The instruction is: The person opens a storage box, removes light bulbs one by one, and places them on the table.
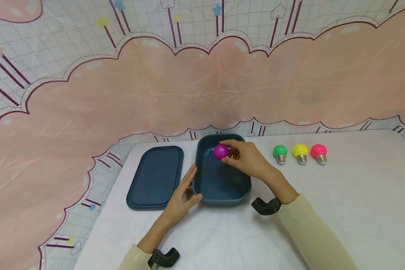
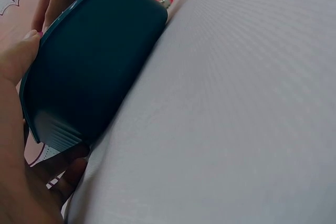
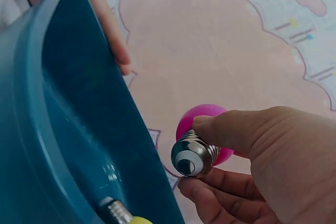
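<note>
My right hand (image 1: pixel 246 155) pinches a magenta bulb (image 1: pixel 221 152) over the back part of the dark blue box (image 1: pixel 222 200). In the right wrist view, thumb and fingers hold the bulb (image 3: pixel 202 114) with its metal base facing the camera. A yellow bulb (image 3: pixel 140 220) lies inside the box in that view; from the head it does not show. My left hand (image 1: pixel 180 200) rests against the box's left side, index finger straight along the wall, thumb at the front left corner. The left wrist view shows it touching the box (image 2: pixel 100 56).
Left of the box lies a flat dark blue lid (image 1: pixel 155 178). On the white table to its right stand a green bulb (image 1: pixel 280 151), a yellow bulb (image 1: pixel 300 150) and a pinkish red bulb (image 1: pixel 318 150) in a row. A patterned cloth (image 1: pixel 202 90) hangs behind.
</note>
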The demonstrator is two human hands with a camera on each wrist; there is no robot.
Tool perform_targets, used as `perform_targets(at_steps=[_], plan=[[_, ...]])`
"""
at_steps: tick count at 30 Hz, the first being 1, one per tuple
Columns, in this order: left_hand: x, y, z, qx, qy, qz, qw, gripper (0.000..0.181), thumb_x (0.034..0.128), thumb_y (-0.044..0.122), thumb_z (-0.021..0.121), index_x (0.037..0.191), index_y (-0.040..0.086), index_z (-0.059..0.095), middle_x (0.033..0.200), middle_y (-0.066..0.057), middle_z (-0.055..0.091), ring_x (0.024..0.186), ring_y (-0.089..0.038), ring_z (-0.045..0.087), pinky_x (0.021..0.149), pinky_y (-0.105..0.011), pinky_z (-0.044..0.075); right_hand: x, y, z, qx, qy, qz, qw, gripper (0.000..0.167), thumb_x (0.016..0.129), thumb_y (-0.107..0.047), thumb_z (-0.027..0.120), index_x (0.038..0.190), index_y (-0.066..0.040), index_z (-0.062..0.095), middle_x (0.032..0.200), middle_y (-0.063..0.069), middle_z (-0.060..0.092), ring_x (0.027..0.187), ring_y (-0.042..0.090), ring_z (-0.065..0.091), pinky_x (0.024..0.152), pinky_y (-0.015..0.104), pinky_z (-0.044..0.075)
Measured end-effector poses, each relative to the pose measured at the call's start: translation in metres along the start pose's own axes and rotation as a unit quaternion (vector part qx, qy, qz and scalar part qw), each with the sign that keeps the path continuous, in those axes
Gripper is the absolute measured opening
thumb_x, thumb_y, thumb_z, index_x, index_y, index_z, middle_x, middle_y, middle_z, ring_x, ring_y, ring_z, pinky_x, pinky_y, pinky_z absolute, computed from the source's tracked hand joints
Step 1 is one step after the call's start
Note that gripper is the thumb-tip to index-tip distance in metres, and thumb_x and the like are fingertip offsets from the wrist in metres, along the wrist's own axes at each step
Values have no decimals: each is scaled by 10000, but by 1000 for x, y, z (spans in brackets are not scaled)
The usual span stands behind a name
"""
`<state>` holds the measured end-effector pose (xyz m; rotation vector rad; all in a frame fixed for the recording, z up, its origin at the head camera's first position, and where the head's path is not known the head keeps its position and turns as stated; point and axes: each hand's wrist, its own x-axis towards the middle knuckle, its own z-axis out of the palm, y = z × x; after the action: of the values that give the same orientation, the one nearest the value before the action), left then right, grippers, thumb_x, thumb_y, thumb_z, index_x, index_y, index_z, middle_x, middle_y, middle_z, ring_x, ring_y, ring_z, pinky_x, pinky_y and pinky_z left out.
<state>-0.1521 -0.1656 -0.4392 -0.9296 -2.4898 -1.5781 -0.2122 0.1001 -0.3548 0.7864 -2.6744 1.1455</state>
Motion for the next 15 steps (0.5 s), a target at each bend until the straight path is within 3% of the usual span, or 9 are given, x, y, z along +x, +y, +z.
perform_targets(at_steps=[9,15], plan=[[0,-3,0,81,-4,56,10000,747,925,147,631,1535,103,201,1596,-78,104,1028,-190,501,789,-343,442,-8,10,-16,-99,319,222,9992,518,833,-178,759,1309,-79,579,923,80,662,809,214,587,663,329,523],[1,13,-1,113,9,33,9999,751,891,15,627,1512,6,205,1581,-160,109,1010,-266,500,766,-397,435,-15,17,-27,-166,446,498,9976,525,843,-179,749,1328,-94,566,942,92,661,828,227,587,665,340,527]])
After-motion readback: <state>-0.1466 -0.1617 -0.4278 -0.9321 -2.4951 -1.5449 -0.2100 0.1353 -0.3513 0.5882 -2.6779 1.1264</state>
